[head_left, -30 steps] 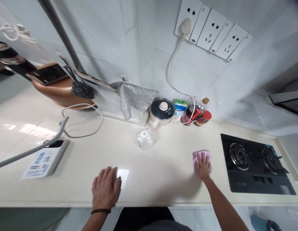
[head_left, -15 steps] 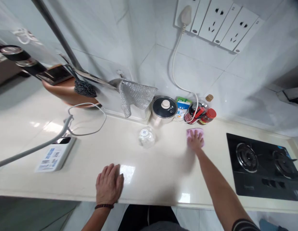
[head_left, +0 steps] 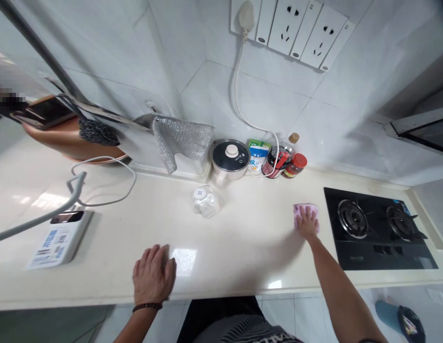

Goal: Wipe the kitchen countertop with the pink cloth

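Note:
My right hand (head_left: 307, 224) lies flat, fingers spread, on a pink cloth (head_left: 305, 210) that it presses onto the cream countertop (head_left: 242, 238), just left of the black gas hob (head_left: 375, 228). My left hand (head_left: 153, 276) rests palm down near the counter's front edge, fingers together and stretched out, holding nothing. A dark bracelet circles its wrist. A small clear upturned glass (head_left: 206, 201) stands between the two hands, farther back.
Against the wall stand a lidded pot (head_left: 230, 159), a blue-white packet (head_left: 257, 155) and sauce jars (head_left: 289, 164). A silver mesh cloth (head_left: 180, 140) hangs at the left, with a white scale-like device (head_left: 58, 238) and cable (head_left: 99, 183). Sockets (head_left: 289, 28) are above.
My right hand slid the pink cloth from beside the hob up toward the jars, then back right beside the hob. The left hand stayed in place.

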Demonstrator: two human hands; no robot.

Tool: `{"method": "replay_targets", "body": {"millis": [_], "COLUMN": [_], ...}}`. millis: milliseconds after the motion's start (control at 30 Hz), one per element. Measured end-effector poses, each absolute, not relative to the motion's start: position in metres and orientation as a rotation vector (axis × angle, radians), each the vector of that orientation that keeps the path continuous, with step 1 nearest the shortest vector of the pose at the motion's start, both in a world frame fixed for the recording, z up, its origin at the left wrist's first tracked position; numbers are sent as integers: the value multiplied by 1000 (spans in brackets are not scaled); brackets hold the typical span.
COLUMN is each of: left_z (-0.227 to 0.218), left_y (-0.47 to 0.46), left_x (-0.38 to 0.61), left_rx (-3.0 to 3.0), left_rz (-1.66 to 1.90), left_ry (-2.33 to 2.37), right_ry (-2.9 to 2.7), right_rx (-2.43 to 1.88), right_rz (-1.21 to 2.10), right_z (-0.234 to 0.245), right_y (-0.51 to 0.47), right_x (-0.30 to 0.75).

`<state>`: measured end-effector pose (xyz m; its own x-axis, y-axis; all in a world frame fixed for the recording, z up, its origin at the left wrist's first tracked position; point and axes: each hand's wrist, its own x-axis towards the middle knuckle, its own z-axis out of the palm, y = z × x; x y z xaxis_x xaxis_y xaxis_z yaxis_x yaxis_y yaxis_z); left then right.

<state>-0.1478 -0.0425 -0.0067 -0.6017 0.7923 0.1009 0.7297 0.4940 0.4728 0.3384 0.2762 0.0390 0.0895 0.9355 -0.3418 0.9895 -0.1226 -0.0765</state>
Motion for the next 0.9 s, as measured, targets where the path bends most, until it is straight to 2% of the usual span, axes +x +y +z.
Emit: {"method": "replay_targets", "body": {"millis": [133, 267, 367, 533, 667, 767, 900], "left_z": [-4, -3, -4, -4, -4, -4, -4], "left_y": [-43, -43, -43, -42, -41, -41, -41], "left_x": [-146, -145, -144, -144, -142, -141, -141], "left_rx": [1313, 1313, 1335, 1351, 1364, 1365, 1365], "left_rz": [732, 748, 745, 753, 769, 761, 752], "left_ry": [2580, 2579, 2582, 2585, 2590, 2589, 2576], "right_ry": [1663, 1637, 1879, 2413, 2558, 2437, 2159], "right_rx": [2421, 2481, 2309, 1655, 1422, 1561, 2048], "right_rz": [-411, -360, -350, -507, -561, -479, -401], "right_z": [44, 33, 17, -4, -6, -3, 6], "right_y": [254, 216, 174, 94, 65, 71, 93], "right_x": [397, 371, 305, 197, 190, 237, 331]}}
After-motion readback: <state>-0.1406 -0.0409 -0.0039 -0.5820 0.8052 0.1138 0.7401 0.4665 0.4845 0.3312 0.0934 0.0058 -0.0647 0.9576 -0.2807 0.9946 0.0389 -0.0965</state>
